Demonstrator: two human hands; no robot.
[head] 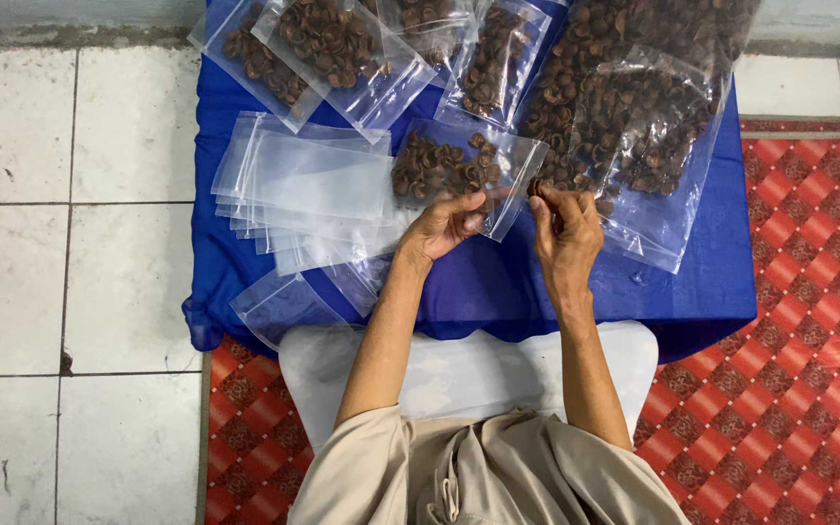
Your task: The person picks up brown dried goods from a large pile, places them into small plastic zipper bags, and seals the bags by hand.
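While pinched: pouch beside right hand.

Even, soft daylight-like illumination, moderately bright, with faint shadows only; mild glare on the clear plastic bags and pale floor tiles; focus acceptable throughout, slight softness toward frame edges.

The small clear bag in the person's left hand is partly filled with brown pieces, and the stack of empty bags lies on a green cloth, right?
Not quite. The head view shows the stack of empty bags lying on a blue cloth, not green. The left hand does hold the small clear bag partly filled with brown pieces.
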